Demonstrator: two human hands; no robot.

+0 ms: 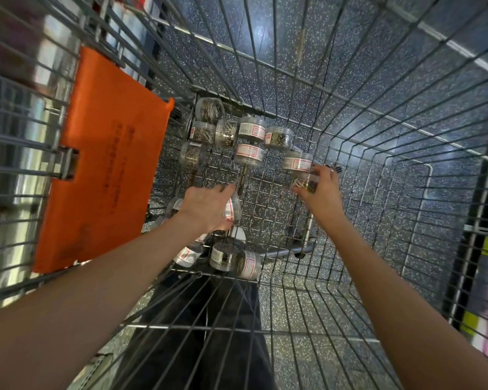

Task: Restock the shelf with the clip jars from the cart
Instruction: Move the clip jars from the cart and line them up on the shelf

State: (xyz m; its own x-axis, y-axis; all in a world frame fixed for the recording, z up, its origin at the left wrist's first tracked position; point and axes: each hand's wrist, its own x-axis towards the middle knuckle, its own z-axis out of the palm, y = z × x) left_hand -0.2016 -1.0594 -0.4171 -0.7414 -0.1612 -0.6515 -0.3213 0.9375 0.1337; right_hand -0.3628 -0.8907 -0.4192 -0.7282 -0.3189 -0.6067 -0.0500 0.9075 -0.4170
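both hands down in the cart, each on a clip jar

both arms reach into the wire cart point(349, 114). the left hand point(209, 208) has its fingers curled over a jar point(233, 208) lying on its side on the cart floor, red-edged label showing past the knuckles. the right hand point(321, 192) pinches a second jar point(304, 182) between thumb and curled fingers, gold clips visible through its clear wall; it sits just beside a labelled jar point(297, 161) further in.

a cluster of jars point(238, 133) lies at the far end of the floor, some upright, some tipped, touching one another. more jars point(234, 258) lie at the near end, under the left wrist. an orange flap point(104, 153) hangs against the cart's left side. speckled floor point(307, 46) shows through the mesh, and dark trousers point(209, 333) below the near wall.
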